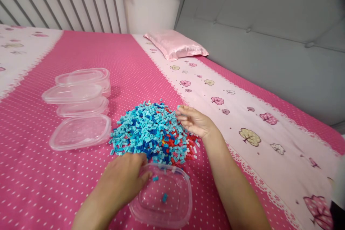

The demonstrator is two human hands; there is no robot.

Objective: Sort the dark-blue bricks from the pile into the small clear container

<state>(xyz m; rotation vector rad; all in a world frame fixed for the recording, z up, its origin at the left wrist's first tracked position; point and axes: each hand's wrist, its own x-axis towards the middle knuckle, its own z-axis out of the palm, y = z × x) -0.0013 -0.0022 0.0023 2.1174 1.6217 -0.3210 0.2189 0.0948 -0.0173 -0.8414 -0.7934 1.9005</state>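
A loose heap of small toy building bricks (147, 125), mostly light and dark blue with red and a few white ones at its right, lies on the bed. Just in front of it stands a clear plastic container (185, 201) with two blue bricks (164, 197) inside. My left hand (126, 174) is closed at the container's upper left rim, thumb over the edge; its other fingertips are hidden. Over the heap's right side, my right hand (195, 120) pinches what looks like a light blue brick (178, 107) at its fingertips.
More clear plastic containers (81, 133) stand in a row left of the heap. A pink pillow (175, 45) lies farther back, near the grey padded headboard (256, 18). A white radiator (61, 0) is behind the bed with its pink patterned sheet (107, 50).
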